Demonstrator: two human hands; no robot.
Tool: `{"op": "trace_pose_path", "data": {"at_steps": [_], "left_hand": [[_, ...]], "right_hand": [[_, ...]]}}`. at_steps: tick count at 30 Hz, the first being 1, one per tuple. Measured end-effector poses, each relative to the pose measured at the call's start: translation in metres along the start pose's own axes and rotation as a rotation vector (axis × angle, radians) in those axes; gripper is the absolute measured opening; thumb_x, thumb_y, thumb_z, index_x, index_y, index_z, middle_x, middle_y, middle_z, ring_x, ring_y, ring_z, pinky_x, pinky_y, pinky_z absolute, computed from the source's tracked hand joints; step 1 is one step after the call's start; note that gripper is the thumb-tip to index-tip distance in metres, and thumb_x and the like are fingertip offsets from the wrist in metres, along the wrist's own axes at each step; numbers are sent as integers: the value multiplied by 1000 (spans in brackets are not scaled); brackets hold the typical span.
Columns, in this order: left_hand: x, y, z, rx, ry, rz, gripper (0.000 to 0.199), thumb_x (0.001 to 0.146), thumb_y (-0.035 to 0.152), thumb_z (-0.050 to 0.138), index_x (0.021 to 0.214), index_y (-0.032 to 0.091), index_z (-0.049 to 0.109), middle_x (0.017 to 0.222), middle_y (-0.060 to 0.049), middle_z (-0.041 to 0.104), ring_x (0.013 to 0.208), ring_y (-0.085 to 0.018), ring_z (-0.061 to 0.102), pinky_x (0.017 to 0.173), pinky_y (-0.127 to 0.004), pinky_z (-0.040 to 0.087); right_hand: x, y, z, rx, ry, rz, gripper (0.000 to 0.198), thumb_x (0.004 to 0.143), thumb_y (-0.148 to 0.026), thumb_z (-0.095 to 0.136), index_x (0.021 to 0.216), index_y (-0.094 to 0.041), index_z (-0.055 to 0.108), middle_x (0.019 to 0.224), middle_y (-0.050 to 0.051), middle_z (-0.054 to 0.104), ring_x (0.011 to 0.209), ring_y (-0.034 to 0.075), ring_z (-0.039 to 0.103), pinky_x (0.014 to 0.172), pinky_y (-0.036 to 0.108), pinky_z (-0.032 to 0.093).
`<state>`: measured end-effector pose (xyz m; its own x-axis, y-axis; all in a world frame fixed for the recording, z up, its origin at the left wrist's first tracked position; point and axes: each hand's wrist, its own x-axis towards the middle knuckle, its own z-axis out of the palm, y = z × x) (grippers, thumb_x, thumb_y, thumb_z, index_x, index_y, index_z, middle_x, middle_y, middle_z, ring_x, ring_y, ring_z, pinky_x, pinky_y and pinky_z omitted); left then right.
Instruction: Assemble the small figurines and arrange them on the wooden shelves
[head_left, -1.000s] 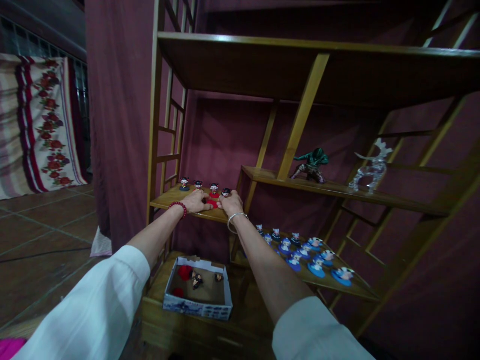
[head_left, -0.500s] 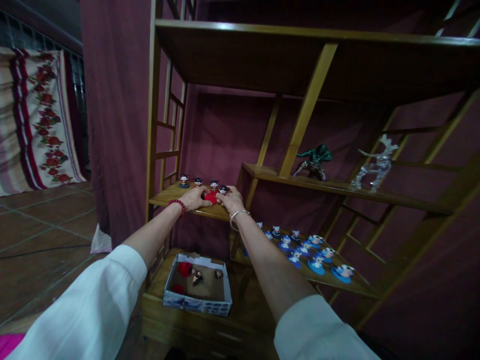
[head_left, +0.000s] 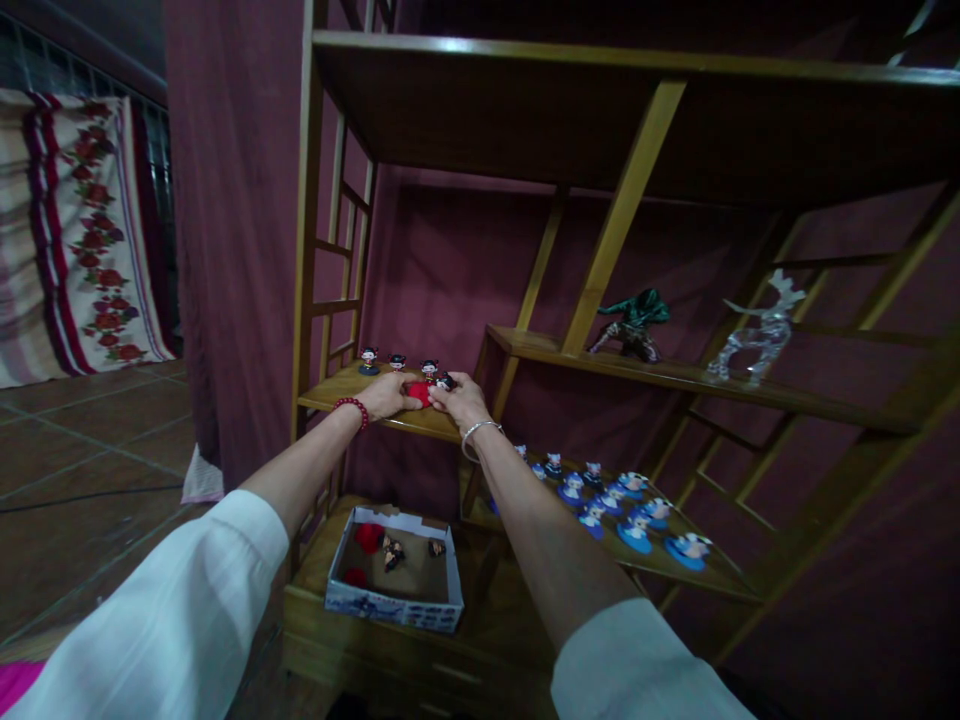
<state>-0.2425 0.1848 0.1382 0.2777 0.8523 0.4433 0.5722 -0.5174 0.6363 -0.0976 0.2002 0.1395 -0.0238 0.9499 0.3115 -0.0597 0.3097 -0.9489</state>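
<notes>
My left hand [head_left: 385, 397] grips a round red base [head_left: 418, 392] above the front of the small left shelf [head_left: 345, 390]. Between the fingers of my right hand [head_left: 463, 402] is a black-haired doll figurine [head_left: 445, 382], tilted and touching the red base; its lower part is hidden by my fingers. Behind my hands three similar figurines stand in a row: one at the left [head_left: 368, 361], one in the middle [head_left: 397, 363] and one at the right [head_left: 429, 369].
Below stands an open cardboard box [head_left: 394, 608] with red bases and figurines. To the right, several blue-based figurines [head_left: 634, 528] fill a lower shelf. A green-caped figure [head_left: 634, 325] and a clear animal statue [head_left: 759, 330] stand higher up. A wooden upright [head_left: 626, 215] divides the shelves.
The figurine in my right hand has come slightly left and more over the red base. My left hand stays almost in place.
</notes>
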Motion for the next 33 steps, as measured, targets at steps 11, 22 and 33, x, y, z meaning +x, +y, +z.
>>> {"op": "trace_pose_path", "data": {"at_steps": [11,22,33], "left_hand": [[3,-4,1,-129,-68,-12,45,59,34,63,97,12,58,67,2,55,61,-11,48,58,-21,38],[-4,12,-3,-220,-107,-47,42,57,32,65,93,10,59,65,3,55,59,-9,47,58,-20,37],[4,-6,1,-226,-59,-47,42,60,24,63,99,11,57,68,2,55,64,-10,49,61,-21,39]], "right_hand": [[0,4,-5,-230,-13,-128,24,57,-18,64,79,-13,56,60,-3,57,59,9,58,62,23,50],[-6,-3,-2,39,-72,-102,29,54,-18,67,78,-16,50,58,-6,57,49,7,56,51,19,51],[-7,-4,0,78,-89,-28,32,59,-10,64,90,-13,56,53,-7,56,51,7,59,58,20,52]]}}
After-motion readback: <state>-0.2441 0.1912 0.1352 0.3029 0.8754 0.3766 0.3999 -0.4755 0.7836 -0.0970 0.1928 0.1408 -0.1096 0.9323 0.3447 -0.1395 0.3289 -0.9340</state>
